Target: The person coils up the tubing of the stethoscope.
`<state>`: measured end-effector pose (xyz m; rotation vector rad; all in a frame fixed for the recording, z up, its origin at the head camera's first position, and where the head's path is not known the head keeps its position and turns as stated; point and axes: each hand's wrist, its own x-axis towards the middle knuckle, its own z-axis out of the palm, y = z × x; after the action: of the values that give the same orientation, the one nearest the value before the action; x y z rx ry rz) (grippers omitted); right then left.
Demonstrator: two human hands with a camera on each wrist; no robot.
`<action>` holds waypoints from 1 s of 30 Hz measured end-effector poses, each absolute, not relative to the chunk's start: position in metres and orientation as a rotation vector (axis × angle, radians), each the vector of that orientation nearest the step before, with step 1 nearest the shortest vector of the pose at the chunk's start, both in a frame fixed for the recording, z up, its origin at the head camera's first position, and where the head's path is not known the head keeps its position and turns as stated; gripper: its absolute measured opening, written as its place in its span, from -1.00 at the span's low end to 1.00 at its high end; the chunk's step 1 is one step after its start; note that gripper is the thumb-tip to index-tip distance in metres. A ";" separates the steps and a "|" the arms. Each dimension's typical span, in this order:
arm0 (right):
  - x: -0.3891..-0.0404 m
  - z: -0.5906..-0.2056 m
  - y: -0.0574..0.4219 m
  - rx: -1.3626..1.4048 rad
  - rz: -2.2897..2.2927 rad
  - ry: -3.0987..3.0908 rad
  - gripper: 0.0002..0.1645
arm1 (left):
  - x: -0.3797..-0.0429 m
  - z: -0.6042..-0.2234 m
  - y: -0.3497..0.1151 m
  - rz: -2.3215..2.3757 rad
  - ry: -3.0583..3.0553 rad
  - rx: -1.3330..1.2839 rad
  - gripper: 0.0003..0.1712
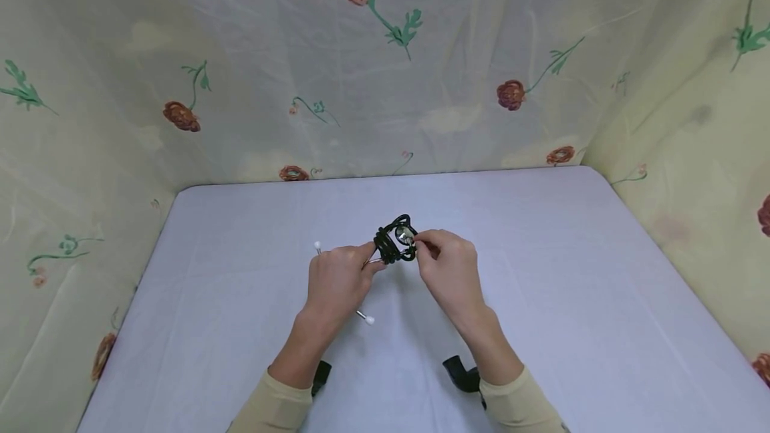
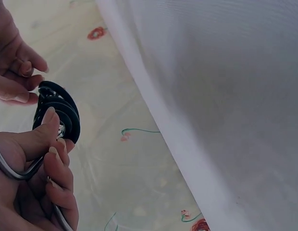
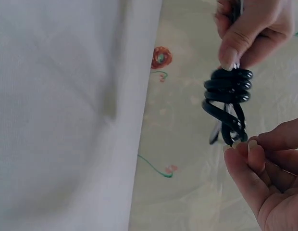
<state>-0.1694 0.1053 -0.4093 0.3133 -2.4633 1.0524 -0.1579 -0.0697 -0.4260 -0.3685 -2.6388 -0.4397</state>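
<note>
A stethoscope is held up over the table by both hands. Its black tubing (image 1: 385,246) winds in several tight coils round the metal ear tubes. My left hand (image 1: 339,279) grips those metal tubes just below the coils, thumb on top. White ear tips (image 1: 369,320) stick out on either side of that hand. A silver chest piece (image 1: 404,235) sits within the tubing loop at the far end. There my right hand (image 1: 451,272) pinches the loop's end (image 3: 233,139) between thumb and fingertips; the fingers hide the exact spot they hold.
A white-covered table (image 1: 541,286) lies beneath the hands. Floral cloth (image 1: 445,112) hangs along its back and both sides. Black wrist devices (image 1: 463,376) show under both forearms.
</note>
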 end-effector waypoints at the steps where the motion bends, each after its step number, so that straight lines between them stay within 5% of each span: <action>1: -0.170 -0.409 0.107 0.307 1.058 -2.459 -0.86 | -0.158 -0.427 -0.070 -0.453 -2.650 -0.370 -0.77; 14: -0.177 -0.405 0.136 0.239 1.137 -2.516 -0.85 | -0.170 -0.451 -0.078 -0.651 -2.938 -0.389 -0.85; 30: -0.180 -0.407 0.142 0.257 1.180 -2.630 -0.86 | -0.170 -0.457 -0.089 -0.747 -3.101 -0.394 -0.69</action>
<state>-0.1800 0.1417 -0.4071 0.2570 -2.6301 1.1798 -0.1704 -0.0894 -0.4570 -0.3943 -3.1012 -0.7475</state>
